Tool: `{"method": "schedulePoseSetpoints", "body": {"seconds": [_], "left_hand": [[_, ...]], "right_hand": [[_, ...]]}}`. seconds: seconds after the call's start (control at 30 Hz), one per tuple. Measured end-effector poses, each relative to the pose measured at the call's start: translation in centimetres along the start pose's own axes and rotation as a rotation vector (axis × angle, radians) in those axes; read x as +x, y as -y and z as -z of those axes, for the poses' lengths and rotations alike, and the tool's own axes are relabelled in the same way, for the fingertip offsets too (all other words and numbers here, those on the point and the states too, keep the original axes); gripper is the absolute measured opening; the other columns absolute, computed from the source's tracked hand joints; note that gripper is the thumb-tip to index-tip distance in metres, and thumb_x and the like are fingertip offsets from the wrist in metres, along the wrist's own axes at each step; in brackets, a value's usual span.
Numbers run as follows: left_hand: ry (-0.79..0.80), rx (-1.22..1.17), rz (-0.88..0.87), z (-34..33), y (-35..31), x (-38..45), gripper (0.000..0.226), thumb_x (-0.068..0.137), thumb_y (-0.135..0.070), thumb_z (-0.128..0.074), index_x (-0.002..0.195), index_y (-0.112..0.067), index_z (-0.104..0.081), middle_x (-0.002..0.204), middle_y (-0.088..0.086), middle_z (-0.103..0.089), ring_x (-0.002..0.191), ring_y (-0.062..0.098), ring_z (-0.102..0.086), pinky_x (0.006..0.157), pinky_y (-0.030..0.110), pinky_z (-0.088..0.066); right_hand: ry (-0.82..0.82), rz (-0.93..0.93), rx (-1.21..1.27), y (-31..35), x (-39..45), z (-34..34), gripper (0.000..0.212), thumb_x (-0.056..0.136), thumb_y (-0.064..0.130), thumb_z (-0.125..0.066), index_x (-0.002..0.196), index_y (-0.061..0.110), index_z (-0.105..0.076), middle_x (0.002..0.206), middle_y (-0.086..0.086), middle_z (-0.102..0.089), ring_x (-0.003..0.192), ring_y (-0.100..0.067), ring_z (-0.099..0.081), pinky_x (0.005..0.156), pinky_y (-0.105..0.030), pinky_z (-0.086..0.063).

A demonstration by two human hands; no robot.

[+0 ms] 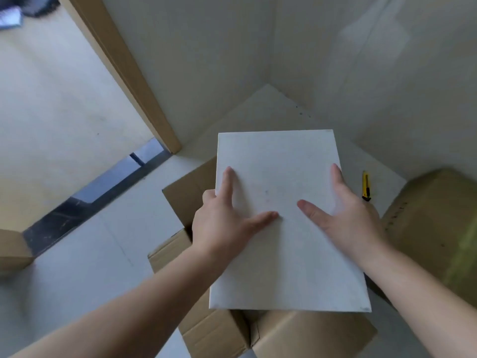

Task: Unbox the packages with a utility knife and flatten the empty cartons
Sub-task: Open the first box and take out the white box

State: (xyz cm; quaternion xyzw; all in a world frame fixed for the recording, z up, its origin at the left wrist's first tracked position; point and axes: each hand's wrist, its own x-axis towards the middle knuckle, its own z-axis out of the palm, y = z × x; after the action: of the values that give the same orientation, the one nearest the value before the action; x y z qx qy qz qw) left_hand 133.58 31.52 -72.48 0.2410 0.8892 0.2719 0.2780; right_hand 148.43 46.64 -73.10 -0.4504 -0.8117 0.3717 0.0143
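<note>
I hold a flat white board (284, 202) level above an open brown carton (304, 334) whose flaps stick out to the left and toward me. My left hand (222, 226) grips the board's left edge, index finger and thumb spread on top. My right hand (348, 218) grips the right edge, with the thumb on top. The board hides the inside of the carton. A yellow utility knife (366, 186) lies on the floor just beyond my right hand, untouched.
A second brown carton (433, 223) with greenish tape stands at the right. White walls meet in a corner straight ahead. A wooden door frame (129, 73) and dark threshold are at the left, with a bit of cardboard (13, 250) at the left edge.
</note>
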Motion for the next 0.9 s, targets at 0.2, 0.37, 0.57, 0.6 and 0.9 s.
{"method": "schedulePoseSetpoints", "body": {"seconds": [0.2,0.37,0.57,0.6,0.9], "left_hand": [[-0.04,0.1,-0.136,9.3,-13.6,4.2,0.113,0.059,-0.079,-0.065,0.146,-0.048,0.001,0.124,-0.004,-0.043,0.101,0.019,-0.051,0.075,0.027,-0.038],[-0.067,0.133,-0.204,15.3,-20.9,7.2,0.112,0.06,-0.078,-0.064,0.147,-0.046,0.0,0.122,-0.003,-0.043,0.089,0.017,-0.046,0.074,0.026,-0.036],[-0.011,0.187,-0.27,22.3,-23.6,15.2,0.115,0.059,-0.079,-0.064,0.147,-0.046,0.001,0.125,0.0,-0.044,0.106,0.025,-0.054,0.075,0.027,-0.04],[0.004,0.211,-0.281,22.9,-23.6,16.3,0.115,0.058,-0.08,-0.064,0.147,-0.046,0.002,0.127,0.001,-0.044,0.108,0.026,-0.054,0.075,0.028,-0.041],[0.181,0.381,-0.447,27.3,-19.5,34.6,0.116,0.061,-0.076,-0.065,0.149,-0.043,0.003,0.134,0.003,-0.04,0.117,0.026,-0.051,0.09,0.03,-0.041]], "right_hand": [[-0.135,0.003,0.085,7.8,3.7,11.8,0.104,0.067,0.079,-0.048,0.151,0.041,0.0,0.151,0.003,-0.038,0.135,-0.022,-0.04,0.096,-0.028,-0.039],[-0.215,0.022,0.175,13.5,6.9,18.5,0.102,0.07,0.075,-0.056,0.15,0.044,0.0,0.151,0.002,-0.038,0.137,-0.02,-0.037,0.102,-0.03,-0.037],[-0.305,-0.05,0.153,21.1,12.3,19.7,0.103,0.072,0.076,-0.055,0.15,0.04,0.001,0.145,-0.002,-0.046,0.132,-0.024,-0.044,0.099,-0.032,-0.041],[-0.314,-0.063,0.15,21.9,12.7,19.2,0.103,0.072,0.076,-0.054,0.151,0.04,0.002,0.145,0.0,-0.047,0.131,-0.023,-0.046,0.097,-0.03,-0.042],[-0.457,-0.279,0.263,28.9,23.5,8.8,0.096,0.08,0.068,-0.053,0.152,0.034,0.001,0.137,0.006,-0.053,0.121,-0.019,-0.053,0.087,-0.023,-0.04]]}}
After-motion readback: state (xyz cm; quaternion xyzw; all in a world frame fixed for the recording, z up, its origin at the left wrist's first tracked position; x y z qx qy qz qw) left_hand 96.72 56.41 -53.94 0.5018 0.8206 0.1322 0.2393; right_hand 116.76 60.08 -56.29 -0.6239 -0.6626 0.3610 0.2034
